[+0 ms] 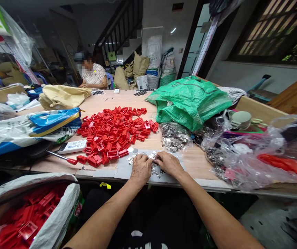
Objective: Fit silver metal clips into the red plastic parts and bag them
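My left hand [141, 168] rests at the table's near edge, fingers bent and pressed together over small shiny metal parts [154, 169]. Close beside it, my right hand [169, 164] has its thumb and fingers drawn together at the same parts. The fingertips of both hands almost meet, and what each one pinches is too small to make out. Under the hands lies a grey sheet [124, 167] with the metal parts scattered on it. Just beyond and to the left spreads a large heap of red plastic housings [112, 129].
A clear bag of metal parts [175, 136] and a green woven sack [190, 98] lie right. Left are a red-handled screwdriver [63, 157], a white box [72, 147] and a blue-white sack [31, 126]. An open sack [72, 183] holds more red housings. Another person [93, 74] sits across.
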A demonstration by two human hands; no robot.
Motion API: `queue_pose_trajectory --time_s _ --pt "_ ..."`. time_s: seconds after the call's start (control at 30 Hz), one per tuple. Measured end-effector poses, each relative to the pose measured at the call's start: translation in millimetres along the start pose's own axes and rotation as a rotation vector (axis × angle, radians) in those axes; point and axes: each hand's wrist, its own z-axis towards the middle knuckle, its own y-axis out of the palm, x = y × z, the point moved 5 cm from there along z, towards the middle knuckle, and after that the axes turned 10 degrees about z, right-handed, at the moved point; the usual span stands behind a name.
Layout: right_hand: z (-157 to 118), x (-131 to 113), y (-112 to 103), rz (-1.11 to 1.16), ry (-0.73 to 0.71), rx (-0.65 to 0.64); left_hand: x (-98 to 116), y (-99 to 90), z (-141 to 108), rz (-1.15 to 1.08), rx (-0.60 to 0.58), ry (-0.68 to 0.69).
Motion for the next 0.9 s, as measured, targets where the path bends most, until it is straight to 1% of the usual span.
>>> queue_pose_trajectory --time_s 0.27,0.43,0.57,0.8,0.9 --pt "-1 13 -8 0.080 0.100 -0.030 0 -1.2 1 -0.009 -0.012 -0.005" --pt "-2 10 -9 0.095 0.094 -0.001 0 -1.0 1 -0.020 -0.019 -0.013" --pt "-1 6 -4 0.118 0.086 -0.017 0 -0.9 1 -0.030 -0.030 -0.020" --pt "-3 15 -10 0.171 0.124 -0.012 -1 -0.3 4 -0.065 -0.065 -0.037" --pt "-4 15 -12 0.213 0.107 -0.030 -1 1.1 7 -0.097 -0.086 -0.060"
